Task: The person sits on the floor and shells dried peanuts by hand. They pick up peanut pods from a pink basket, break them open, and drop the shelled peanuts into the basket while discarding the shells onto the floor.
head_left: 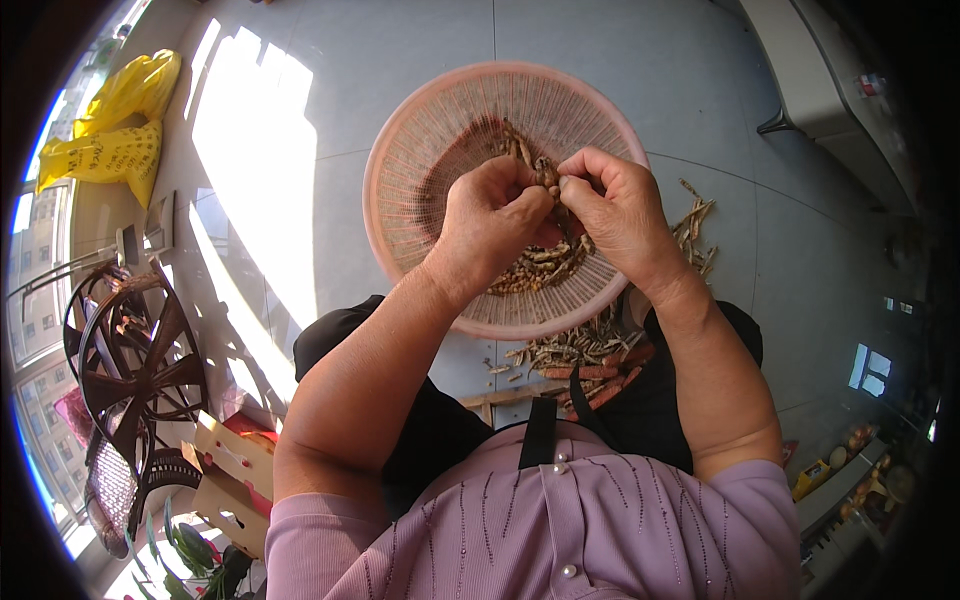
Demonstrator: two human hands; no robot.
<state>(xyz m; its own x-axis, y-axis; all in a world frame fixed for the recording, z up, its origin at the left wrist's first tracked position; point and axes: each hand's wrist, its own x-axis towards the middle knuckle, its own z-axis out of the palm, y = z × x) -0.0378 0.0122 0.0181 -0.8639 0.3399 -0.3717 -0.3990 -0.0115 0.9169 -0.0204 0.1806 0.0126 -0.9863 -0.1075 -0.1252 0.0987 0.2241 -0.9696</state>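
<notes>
Above a round pink plastic basket (390, 150), my two hands meet and pinch dried bean pods (545, 171) between thumbs and fingertips. My left hand (491, 210) grips them from the left. From the other side my right hand (622, 214) holds its thumb and forefinger closed at the same spot. The exact grip is partly hidden by the fingers. Loose tan beans (517, 281) lie on the basket's bottom, with more dry pods (551, 259) beside them. My hands cover part of the basket's inside.
Dry husks (600, 341) and reddish corncobs (581, 373) lie on the floor between my legs. More husks (697, 217) lie right of the basket. Yellow plastic bags (112, 142), a dark woven chair (139, 382) and a cardboard box (232, 480) stand left. White furniture (810, 75) is upper right.
</notes>
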